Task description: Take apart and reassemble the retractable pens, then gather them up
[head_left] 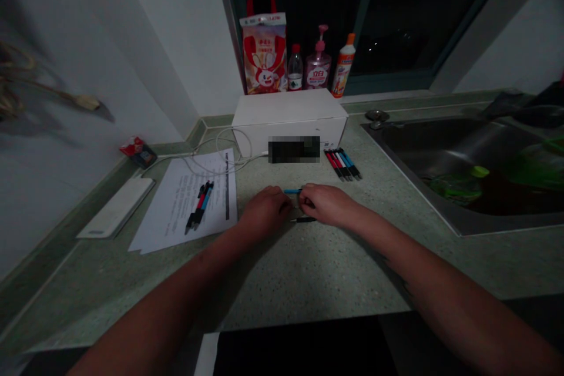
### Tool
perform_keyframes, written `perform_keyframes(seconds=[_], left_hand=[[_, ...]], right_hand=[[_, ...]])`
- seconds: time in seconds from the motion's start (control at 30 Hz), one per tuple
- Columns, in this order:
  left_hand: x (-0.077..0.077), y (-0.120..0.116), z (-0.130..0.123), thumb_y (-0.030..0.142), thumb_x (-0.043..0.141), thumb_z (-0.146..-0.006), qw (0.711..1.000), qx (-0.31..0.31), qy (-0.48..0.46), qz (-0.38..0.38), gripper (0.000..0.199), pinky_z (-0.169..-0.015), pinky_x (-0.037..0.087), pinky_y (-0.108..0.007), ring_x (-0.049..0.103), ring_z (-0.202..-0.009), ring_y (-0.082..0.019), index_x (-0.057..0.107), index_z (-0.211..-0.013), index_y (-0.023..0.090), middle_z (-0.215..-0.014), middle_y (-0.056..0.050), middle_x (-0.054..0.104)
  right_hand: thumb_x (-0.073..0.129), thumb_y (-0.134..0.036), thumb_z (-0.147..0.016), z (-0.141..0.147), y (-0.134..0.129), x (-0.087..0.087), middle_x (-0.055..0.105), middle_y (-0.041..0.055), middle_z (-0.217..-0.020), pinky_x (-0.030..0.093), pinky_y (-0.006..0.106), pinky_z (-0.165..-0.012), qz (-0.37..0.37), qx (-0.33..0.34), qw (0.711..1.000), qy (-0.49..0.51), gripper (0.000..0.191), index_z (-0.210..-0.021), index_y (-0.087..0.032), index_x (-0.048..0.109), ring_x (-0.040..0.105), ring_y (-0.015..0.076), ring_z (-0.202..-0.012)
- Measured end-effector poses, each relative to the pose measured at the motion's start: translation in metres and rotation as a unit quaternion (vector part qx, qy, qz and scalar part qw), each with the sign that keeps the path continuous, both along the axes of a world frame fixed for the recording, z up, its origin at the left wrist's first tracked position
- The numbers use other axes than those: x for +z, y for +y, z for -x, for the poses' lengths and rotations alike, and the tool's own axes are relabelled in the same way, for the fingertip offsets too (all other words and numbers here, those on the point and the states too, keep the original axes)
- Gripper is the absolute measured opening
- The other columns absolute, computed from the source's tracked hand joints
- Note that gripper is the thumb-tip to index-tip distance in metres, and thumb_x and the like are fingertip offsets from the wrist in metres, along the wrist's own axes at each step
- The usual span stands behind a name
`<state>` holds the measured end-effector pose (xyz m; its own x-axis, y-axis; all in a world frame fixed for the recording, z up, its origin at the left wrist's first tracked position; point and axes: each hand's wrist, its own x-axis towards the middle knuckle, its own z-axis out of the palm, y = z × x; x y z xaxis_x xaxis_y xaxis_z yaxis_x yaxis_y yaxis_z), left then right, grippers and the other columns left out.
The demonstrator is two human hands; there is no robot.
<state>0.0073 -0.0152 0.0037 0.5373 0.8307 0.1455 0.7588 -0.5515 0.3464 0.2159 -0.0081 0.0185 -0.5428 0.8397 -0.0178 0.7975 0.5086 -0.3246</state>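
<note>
Over the middle of the counter, my left hand (pixel 267 208) and my right hand (pixel 324 202) face each other with fingers closed in a pinch. In the narrow gap between the fingertips is a thin, pale part, too small to make out. Just beyond the fingers lies a blue pen barrel (pixel 292 191), its right end close to my right hand. On the near side, a black pen part (pixel 303 220) rests on the counter below my right fingers.
Several pens (pixel 342 164) lie in a row before a white box (pixel 291 108). More pens (pixel 200 205) rest on printed sheets (pixel 176 188), near a white power bank (pixel 117 208) and cable. Bottles (pixel 317 67) and a bag (pixel 264 59) stand behind; a steel sink (pixel 418 188) is right.
</note>
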Motion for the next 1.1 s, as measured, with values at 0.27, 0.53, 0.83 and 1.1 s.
perform_keyframes(seconds=[0.27,0.53,0.83,1.1], left_hand=[[-0.004,0.010,0.003,0.018,0.064,-0.095,0.999,0.023,0.001,-0.048,0.018,-0.086,0.052,-0.038,0.064,-0.096,-0.025,0.079,-0.103,0.021,-0.094,-0.007,0.072],[-0.007,0.016,0.002,0.017,0.065,-0.093,0.998,0.042,0.012,-0.048,0.013,-0.083,0.052,-0.037,0.065,-0.093,-0.025,0.078,-0.094,0.019,-0.093,-0.008,0.073],[-0.010,0.017,0.002,0.013,0.061,-0.091,0.997,0.043,-0.019,-0.060,0.017,-0.079,0.050,-0.035,0.063,-0.089,-0.023,0.075,-0.088,0.021,-0.089,-0.006,0.070],[-0.006,0.020,0.005,0.016,0.055,-0.094,0.992,0.115,-0.054,-0.008,0.018,-0.085,0.050,-0.037,0.064,-0.095,-0.025,0.073,-0.094,0.018,-0.096,-0.008,0.071]], right_hand=[[0.059,-0.025,-0.101,-0.004,0.009,-0.005,0.070,0.0109,-0.115,0.047,0.035,-0.093,-0.126,-0.021,0.991,0.044,0.024,-0.120,-0.019,0.072,0.062,0.0250,-0.111],[0.061,-0.023,-0.100,-0.003,0.017,-0.013,0.072,0.0119,-0.108,0.047,0.037,-0.092,-0.126,-0.021,0.991,-0.025,0.020,-0.111,-0.017,0.077,0.062,0.0256,-0.106],[0.061,-0.022,-0.097,-0.002,0.015,-0.013,0.071,0.0114,-0.102,0.046,0.036,-0.091,-0.142,-0.040,0.989,-0.031,0.017,-0.104,-0.016,0.076,0.063,0.0254,-0.102],[0.059,-0.022,-0.098,-0.005,0.014,-0.006,0.072,0.0118,-0.103,0.047,0.035,-0.090,-0.125,-0.038,0.991,0.001,0.019,-0.105,-0.015,0.076,0.064,0.0244,-0.102]])
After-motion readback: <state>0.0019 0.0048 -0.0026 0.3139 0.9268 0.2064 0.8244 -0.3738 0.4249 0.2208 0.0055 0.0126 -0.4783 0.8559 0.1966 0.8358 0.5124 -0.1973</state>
